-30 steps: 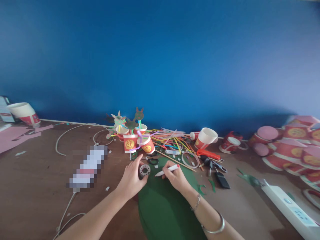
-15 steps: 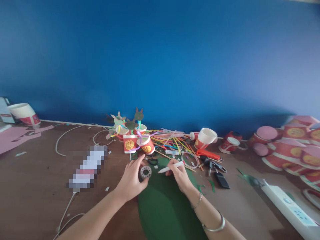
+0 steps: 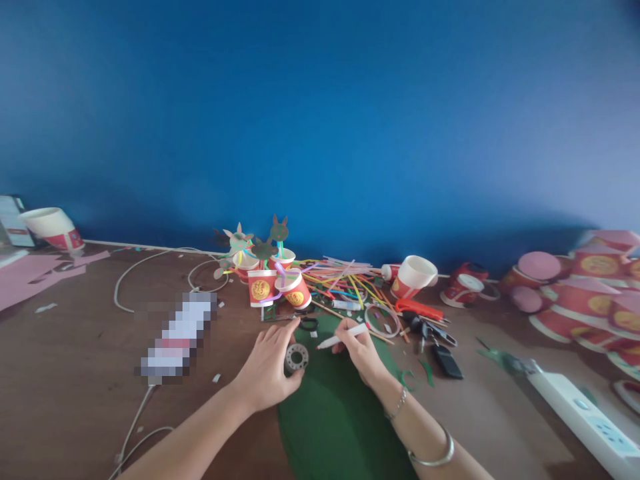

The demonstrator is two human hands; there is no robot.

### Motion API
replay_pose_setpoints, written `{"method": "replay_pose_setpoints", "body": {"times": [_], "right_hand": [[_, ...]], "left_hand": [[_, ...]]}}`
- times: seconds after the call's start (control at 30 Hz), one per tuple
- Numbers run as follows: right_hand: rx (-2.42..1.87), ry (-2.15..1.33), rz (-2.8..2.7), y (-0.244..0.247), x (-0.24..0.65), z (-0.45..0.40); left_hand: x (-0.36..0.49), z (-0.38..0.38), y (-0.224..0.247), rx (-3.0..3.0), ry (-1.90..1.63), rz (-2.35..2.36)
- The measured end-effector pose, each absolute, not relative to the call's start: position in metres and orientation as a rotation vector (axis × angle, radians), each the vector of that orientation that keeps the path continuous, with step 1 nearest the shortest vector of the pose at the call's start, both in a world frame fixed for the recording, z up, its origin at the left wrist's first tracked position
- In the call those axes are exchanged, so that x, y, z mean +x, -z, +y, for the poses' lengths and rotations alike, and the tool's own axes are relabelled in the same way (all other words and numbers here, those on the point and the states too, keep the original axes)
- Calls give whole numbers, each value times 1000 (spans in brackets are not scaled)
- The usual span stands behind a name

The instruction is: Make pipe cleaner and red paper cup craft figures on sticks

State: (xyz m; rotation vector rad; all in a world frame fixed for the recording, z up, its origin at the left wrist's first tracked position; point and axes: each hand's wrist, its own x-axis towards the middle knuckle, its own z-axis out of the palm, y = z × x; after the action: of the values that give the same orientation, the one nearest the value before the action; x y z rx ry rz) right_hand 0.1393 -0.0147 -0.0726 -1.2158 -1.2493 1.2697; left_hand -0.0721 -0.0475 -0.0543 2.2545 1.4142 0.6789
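My left hand (image 3: 270, 363) curves its thumb and fingers around a small grey ring (image 3: 297, 358), a tape roll by its look, with dots round its face. The ring stands at the left edge of a dark green sheet of paper (image 3: 340, 420). In my right hand (image 3: 357, 347) is a white marker (image 3: 345, 335) with a red end, its tip pointing left above the sheet. Black-handled scissors (image 3: 309, 324) lie just beyond my left fingertips. A white tube (image 3: 347, 305) rests behind the marker.
Red paper cups (image 3: 294, 290) with straws and animal cutouts stand at the back. Loose coloured straws (image 3: 345, 280) spread behind the sheet. Keys (image 3: 447, 360) and an orange glue gun (image 3: 419, 309) lie right. A phone (image 3: 177, 337) is left, a power strip (image 3: 583, 417) right.
My left hand and the grey ring have shifted slightly right and down, nearer the green sheet. The marker stays almost in place in my right hand.
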Motion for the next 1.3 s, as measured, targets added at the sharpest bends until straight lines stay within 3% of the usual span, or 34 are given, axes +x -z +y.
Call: {"method": "replay_pose_setpoints", "body": {"times": [0.83,1.3], "right_hand": [[-1225,-1264,-1258,65,138,-17],[-1312,-966,-1781,58,102,-33]], "left_hand": [[-72,-45,57,2146,-697,1386],[-73,-40,65,2148,-726,1379]]}}
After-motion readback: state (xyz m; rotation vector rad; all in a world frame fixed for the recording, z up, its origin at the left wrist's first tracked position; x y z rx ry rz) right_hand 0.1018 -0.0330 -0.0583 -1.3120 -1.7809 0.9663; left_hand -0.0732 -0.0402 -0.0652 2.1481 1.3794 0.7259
